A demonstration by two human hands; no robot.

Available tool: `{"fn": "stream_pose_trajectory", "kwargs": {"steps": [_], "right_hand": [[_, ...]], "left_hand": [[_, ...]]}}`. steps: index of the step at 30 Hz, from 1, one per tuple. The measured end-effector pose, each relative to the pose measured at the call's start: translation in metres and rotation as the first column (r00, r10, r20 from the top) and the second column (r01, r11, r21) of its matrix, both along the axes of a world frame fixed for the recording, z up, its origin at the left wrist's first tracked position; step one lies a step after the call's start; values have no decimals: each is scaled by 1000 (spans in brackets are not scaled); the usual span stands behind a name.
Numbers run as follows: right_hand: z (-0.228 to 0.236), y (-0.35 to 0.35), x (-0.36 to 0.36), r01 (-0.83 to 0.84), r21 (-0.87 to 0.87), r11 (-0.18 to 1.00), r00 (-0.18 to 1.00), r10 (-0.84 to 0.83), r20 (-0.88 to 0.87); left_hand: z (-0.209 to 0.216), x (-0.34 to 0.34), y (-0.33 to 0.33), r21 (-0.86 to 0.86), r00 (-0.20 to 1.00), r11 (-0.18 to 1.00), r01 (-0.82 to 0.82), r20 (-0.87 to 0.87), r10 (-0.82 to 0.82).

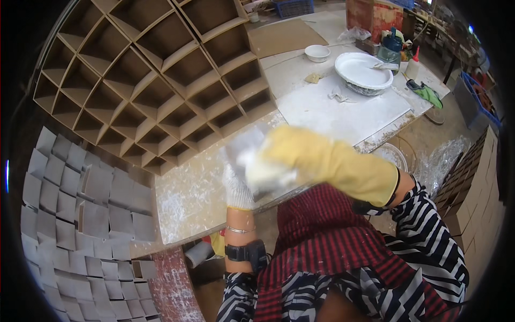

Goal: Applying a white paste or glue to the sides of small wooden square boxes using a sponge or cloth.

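Observation:
My left hand (237, 188), in a white knit glove, is closed at the lower end of a pale grey, flat-sided piece (242, 141) above the table. Its fingertips are partly hidden. My right hand (287, 153), in a long yellow rubber glove smeared with white, reaches across from the right to that same piece. Motion blurs its curled fingers. A white blurred patch at the fingers could be a soft pad or wet coating; I cannot tell which. Farther right stands a wide bowl (354, 68) of white paste or paint, a brush-like tool (385, 66) lying on its rim.
A large brown cardboard divider grid (155, 80) covers the table's (185, 206) far left. Many grey-white boxes (96, 182) are stacked left. A small white bowl (317, 52), a dark green jug (390, 48), a red-tipped bottle (412, 67) and a green cloth (425, 94) lie beyond. Brown cartons (475, 198) stand right.

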State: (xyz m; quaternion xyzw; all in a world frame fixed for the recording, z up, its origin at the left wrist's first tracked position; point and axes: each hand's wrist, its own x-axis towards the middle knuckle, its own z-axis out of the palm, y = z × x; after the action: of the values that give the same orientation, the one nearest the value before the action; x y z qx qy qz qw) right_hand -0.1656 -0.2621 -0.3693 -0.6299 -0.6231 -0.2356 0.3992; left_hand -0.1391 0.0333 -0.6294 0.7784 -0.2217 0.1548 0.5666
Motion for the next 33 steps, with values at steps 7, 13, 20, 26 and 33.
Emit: {"fn": "stream_pose_trajectory", "kwargs": {"steps": [7, 13, 20, 26, 33], "right_hand": [[-6, 29, 56, 289, -379, 879, 957, -260, 128], [-7, 11, 62, 283, -52, 958, 955, -277, 103], [-22, -9, 2, 147, -501, 853, 981, -61, 184], [-12, -12, 74, 484, -130, 865, 870, -492, -38], [-72, -8, 103, -227, 417, 880, 395, 475, -786]], "left_hand": [[121, -55, -104, -822, 853, 569, 6, -293, -432], [139, -60, -121, -674, 754, 541, -504, -648, -106], [102, -50, -92, -814, 852, 581, 22, -289, -437], [129, -71, -103, -887, 816, 360, -290, -426, -391], [122, -66, -90, -679, 888, 733, -51, -367, -278]]}}
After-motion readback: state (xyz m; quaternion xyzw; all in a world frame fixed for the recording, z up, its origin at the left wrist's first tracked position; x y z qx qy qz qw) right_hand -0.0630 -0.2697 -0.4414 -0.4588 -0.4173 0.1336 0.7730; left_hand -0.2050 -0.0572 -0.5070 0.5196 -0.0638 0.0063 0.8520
